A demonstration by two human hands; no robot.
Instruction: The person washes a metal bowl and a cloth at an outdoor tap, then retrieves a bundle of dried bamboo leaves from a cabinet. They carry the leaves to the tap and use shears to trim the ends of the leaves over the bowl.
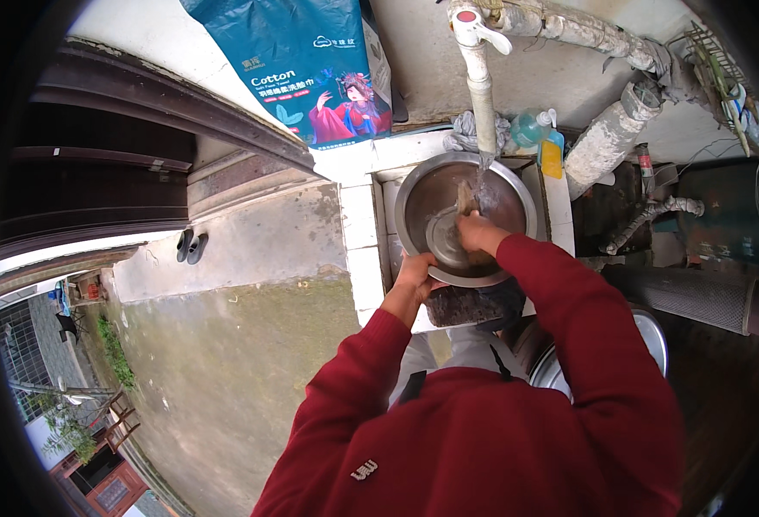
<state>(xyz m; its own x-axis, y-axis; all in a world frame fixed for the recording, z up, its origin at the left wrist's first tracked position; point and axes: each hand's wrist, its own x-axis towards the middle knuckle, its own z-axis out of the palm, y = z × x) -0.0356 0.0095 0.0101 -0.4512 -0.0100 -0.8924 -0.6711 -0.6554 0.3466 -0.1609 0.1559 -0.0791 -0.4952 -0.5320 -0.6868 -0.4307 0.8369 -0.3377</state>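
A wide stainless steel basin sits in the white-tiled sink, with some water in its bottom. My left hand grips the basin's near-left rim, thumb on top and fingers beneath. Inside the basin, my right hand is closed on a tan, wet pad; whether it is cloth or loofah is unclear. A stream of water falls from the white tap pipe just beyond that hand. The tap's white lever is at the top.
A grey rag, a teal pump bottle and a yellow-liquid bottle stand behind the basin. A thick, crusted pipe leans at right. The blue cotton-towel bag hangs at upper left. Another metal basin lies below right.
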